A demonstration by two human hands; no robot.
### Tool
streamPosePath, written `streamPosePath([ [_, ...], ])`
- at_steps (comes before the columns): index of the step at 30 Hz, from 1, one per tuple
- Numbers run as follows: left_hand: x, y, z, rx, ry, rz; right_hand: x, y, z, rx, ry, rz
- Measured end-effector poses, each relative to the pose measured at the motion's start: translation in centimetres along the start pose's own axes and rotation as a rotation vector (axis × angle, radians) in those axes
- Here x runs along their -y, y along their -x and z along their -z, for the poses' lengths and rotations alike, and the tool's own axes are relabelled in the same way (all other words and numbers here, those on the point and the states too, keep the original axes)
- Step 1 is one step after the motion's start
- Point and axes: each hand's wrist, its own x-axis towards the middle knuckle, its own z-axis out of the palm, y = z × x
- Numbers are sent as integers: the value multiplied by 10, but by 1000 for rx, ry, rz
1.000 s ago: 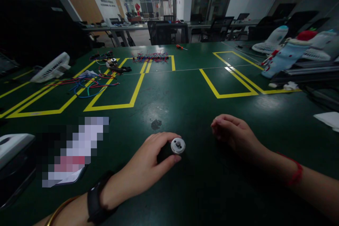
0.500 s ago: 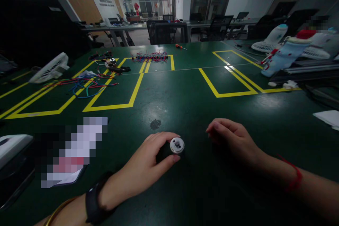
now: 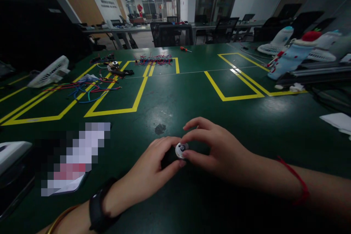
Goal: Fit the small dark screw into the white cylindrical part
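Note:
A small metal motor point(image 3: 180, 148) stands upright on the dark green tabletop, its round silver end face up with a short shaft in the middle and a dark hole beside it. My left hand point(image 3: 149, 166) is closed around its left side, thumb in front and index finger behind. From the right, my right hand point(image 3: 219, 144) reaches over, thumb and a finger bent about the motor's upper rim and covering part of its right edge. Its index finger is raised above the others. The motor's lower body is hidden in shadow between the hands.
A phone-like slab point(image 3: 76, 161) lies to the left. Yellow tape outlines point(image 3: 111, 112) mark the table. Loose wires point(image 3: 87, 87), a wire bundle point(image 3: 156, 59), an orange screwdriver point(image 3: 185, 49), a white fan point(image 3: 51, 72) and a light-blue bottle point(image 3: 290, 56) lie or stand farther off.
My right hand has moved left and reached the motor, its fingers spreading from a loose curl into a grasp at the rim. My left hand keeps its hold.

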Motion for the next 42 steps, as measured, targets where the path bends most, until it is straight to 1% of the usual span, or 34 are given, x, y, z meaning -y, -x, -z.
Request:
streamPosePath([
  [2,-1,-1,0,11,5,8,1,-4,0,-20,-5,33],
  [4,-1,-1,0,6,14,12,0,-4,4,-67,-69,51],
  [7,-2,-2,1,-12,18,13,-7,2,14,-142,-131,12],
  [8,-2,-2,1,-10,15,11,-12,5,17,-137,-124,-20],
  [10,-2,-2,1,-2,10,11,-22,13,20,-46,-106,-67],
  [12,-2,-2,1,0,6,13,-34,21,18,48,-64,-96],
  [14,-1,-1,0,-4,1,22,-42,26,12,100,-1,-89],
  [16,-1,-1,0,-3,-3,30,-47,29,6,107,56,-69],
  [19,0,0,0,1,-3,34,-47,29,1,105,103,-48],
  [22,0,0,0,5,3,41,-45,29,2,115,97,-45],
  [24,-1,0,0,9,7,44,-44,30,5,107,48,-56],
  [25,-1,0,0,11,9,44,-44,30,6,95,-4,-69],
  [27,-1,0,0,12,10,44,-45,31,10,46,-178,-118],
  [28,-1,0,0,14,11,44,-47,31,11,-2,-291,-162],
  [31,0,0,1,21,11,38,-54,32,15,-219,-622,-358],
  [33,1,1,1,23,12,37,-59,32,16,-334,-765,-461],
  [34,1,1,1,23,13,36,-61,32,16,-360,-810,-488],
  [37,1,1,1,25,16,35,-63,31,15,-367,-859,-504],
  [42,1,1,1,19,12,38,-60,31,14,-350,-843,-518],
])
